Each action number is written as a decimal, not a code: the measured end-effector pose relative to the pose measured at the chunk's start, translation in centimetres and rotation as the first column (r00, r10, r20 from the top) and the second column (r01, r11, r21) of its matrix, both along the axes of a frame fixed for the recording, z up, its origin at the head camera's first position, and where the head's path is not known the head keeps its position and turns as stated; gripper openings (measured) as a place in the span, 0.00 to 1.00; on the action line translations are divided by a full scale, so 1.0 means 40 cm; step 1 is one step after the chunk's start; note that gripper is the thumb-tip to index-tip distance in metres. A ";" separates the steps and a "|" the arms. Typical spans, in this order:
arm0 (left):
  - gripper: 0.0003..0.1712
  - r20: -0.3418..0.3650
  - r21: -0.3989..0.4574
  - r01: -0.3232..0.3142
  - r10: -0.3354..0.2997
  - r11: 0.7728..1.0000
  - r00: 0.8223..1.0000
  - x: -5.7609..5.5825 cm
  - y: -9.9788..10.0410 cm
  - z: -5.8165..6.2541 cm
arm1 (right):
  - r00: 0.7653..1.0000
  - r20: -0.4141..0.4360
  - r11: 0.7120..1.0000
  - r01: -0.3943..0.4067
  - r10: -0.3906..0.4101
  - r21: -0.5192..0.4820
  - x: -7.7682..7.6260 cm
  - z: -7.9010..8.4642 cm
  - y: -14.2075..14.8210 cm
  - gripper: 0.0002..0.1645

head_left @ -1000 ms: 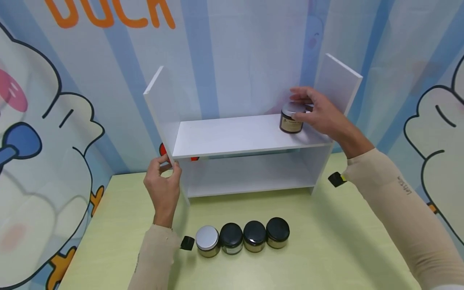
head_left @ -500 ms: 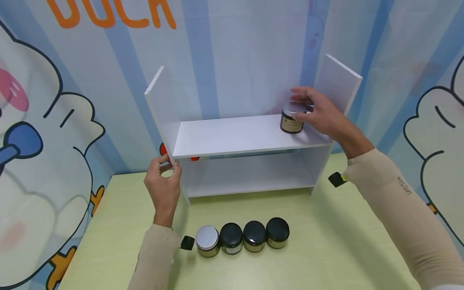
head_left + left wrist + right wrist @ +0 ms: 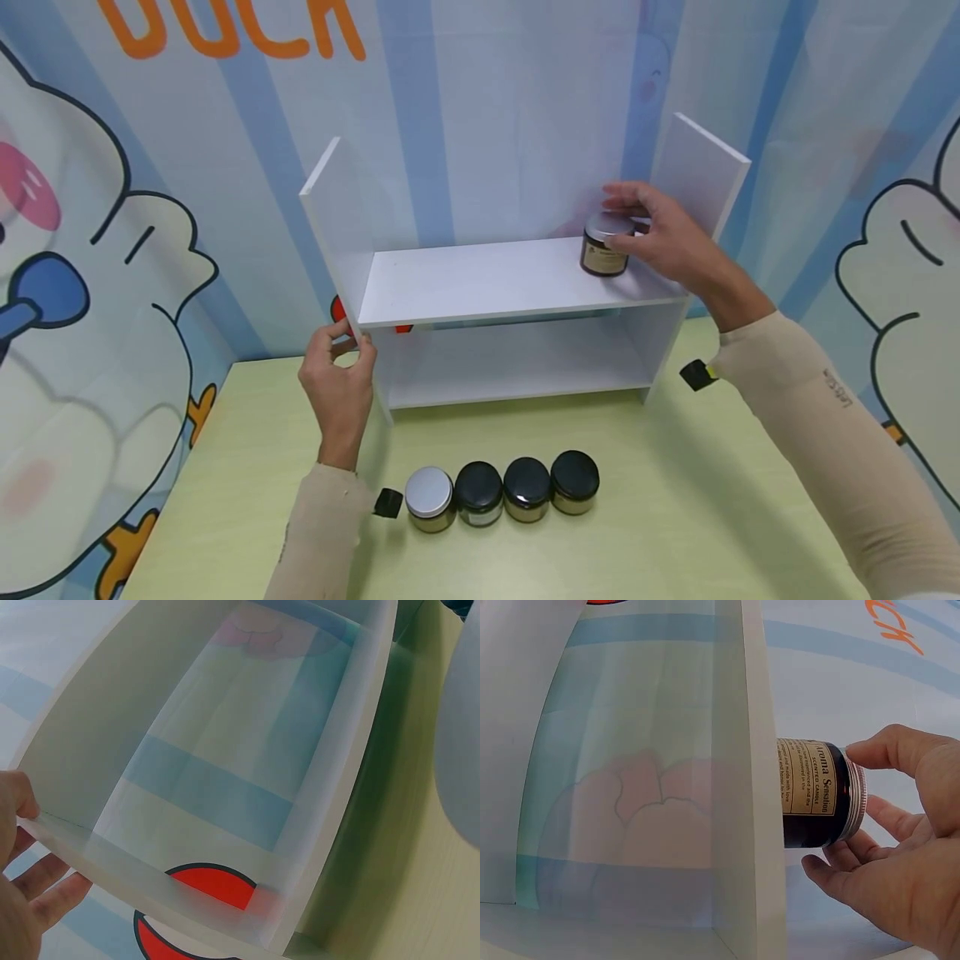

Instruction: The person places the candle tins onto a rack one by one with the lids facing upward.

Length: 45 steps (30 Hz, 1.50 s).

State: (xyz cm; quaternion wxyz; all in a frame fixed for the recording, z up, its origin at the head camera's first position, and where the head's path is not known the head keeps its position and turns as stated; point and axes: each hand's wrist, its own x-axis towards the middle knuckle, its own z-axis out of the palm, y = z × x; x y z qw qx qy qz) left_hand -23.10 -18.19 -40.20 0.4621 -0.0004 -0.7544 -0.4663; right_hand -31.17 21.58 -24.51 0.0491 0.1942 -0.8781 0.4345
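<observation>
On the right part of the white shelf unit's upper board [image 3: 465, 279] stands a dark scented candle jar [image 3: 594, 256] with a silver lid and a tan label. My right hand [image 3: 667, 237] holds this jar near its lid, thumb on the near side and fingers behind. The right wrist view shows the printed label [image 3: 810, 780] and the jar's base right at the board. My left hand [image 3: 341, 387] grips the unit's left side panel [image 3: 333, 233] at its front edge. In the left wrist view, fingers [image 3: 56, 892] lie along that panel's outer face.
In front of the unit, a silver-lidded jar [image 3: 429, 493] and three black-lidded jars [image 3: 478, 487] stand in a row on the pale green table [image 3: 675, 517]. A lower board [image 3: 517, 358] runs beneath the upper one. A printed cloth backdrop [image 3: 510, 125] hangs behind.
</observation>
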 end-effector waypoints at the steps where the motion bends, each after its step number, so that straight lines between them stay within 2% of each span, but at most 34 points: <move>1: 0.14 0.001 -0.001 -0.001 0.001 1.000 1.000 0.000 0.000 -0.001 | 1.000 -0.003 1.000 0.003 -0.003 0.000 0.001 -0.001 0.000 0.40; 11: 0.13 -0.015 0.004 0.006 -0.006 1.000 1.000 -0.003 0.000 0.000 | 0.999 -0.032 1.000 0.010 -0.010 0.000 0.019 0.003 0.000 0.39; 21: 0.13 -0.013 0.002 0.007 -0.007 1.000 1.000 -0.001 -0.005 0.004 | 0.999 -0.052 1.000 -0.011 0.009 -0.023 0.058 0.009 0.010 0.40; 45: 0.13 -0.004 -0.013 -0.007 0.007 1.000 1.000 0.005 -0.010 0.006 | 0.993 -0.112 0.992 -0.060 0.048 -0.108 0.124 -0.039 0.022 0.37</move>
